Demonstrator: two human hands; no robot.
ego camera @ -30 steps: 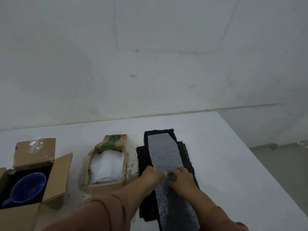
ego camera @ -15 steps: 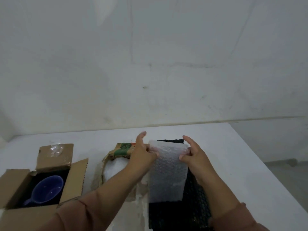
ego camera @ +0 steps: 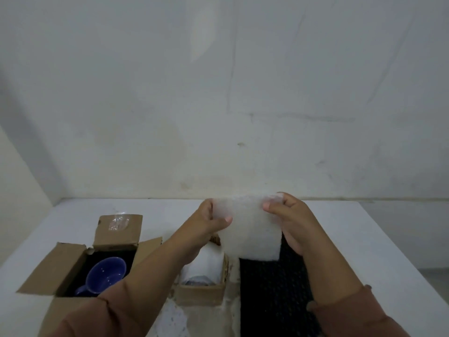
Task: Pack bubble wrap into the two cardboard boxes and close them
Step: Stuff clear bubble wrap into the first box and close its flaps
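Lowest in the frame, two pinkish-brown sleeves point(ego camera: 109, 310) reach forward over the worktop point(ego camera: 364, 251). At the lower right lies the dark pile of wrap point(ego camera: 272, 288), bare now: the clear bubble wrap sheet point(ego camera: 250, 237) that lay flat along it a second ago has been peeled off and raised.

At the lower left the big cardboard box point(ego camera: 60, 266) stands with its flaps spread and a blue mug point(ego camera: 107, 273) inside. Just right of it, partly under the left forearm, the small cardboard box point(ego camera: 199, 294) is open too, with a white bundle point(ego camera: 206, 261) in it. I'd say the sheet is picked and ready for a box, with packing and closing both still ahead.

Higher, at centre frame, the sheet hangs upright between the hands, above the small box and the pile. The left hand point(ego camera: 211, 222) pinches its upper left corner, thumb in front. The right hand point(ego camera: 291, 222) pinches the upper right edge, fingers point(ego camera: 269, 205) curled. Behind is a plain white wall point(ego camera: 218, 93).
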